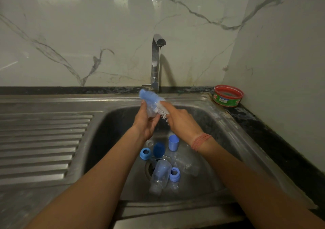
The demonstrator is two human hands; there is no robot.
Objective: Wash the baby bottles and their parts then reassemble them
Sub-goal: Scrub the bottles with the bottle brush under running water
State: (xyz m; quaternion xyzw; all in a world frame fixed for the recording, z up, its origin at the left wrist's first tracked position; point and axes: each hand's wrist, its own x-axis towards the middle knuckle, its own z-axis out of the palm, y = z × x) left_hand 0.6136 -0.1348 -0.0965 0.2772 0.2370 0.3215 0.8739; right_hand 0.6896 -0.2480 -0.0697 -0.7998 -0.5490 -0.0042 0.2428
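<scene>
Over the steel sink (219, 123), my left hand (146, 121) holds a small clear bottle part (151, 110). My right hand (181, 121) grips a blue brush (149, 97) whose white bristles press against that part. A thin stream of water runs from the tap (155, 61) down behind the hands. On the sink floor lie two clear bottles (161, 176) (186, 165), two light blue screw rings (145, 153) (174, 174), a light blue cap (173, 142) and a dark blue sponge-like piece (158, 149).
A ribbed steel draining board (40, 140) lies left of the basin. A red and green round tub (228, 96) sits on the dark counter at the back right corner. Marble wall panels stand behind and to the right.
</scene>
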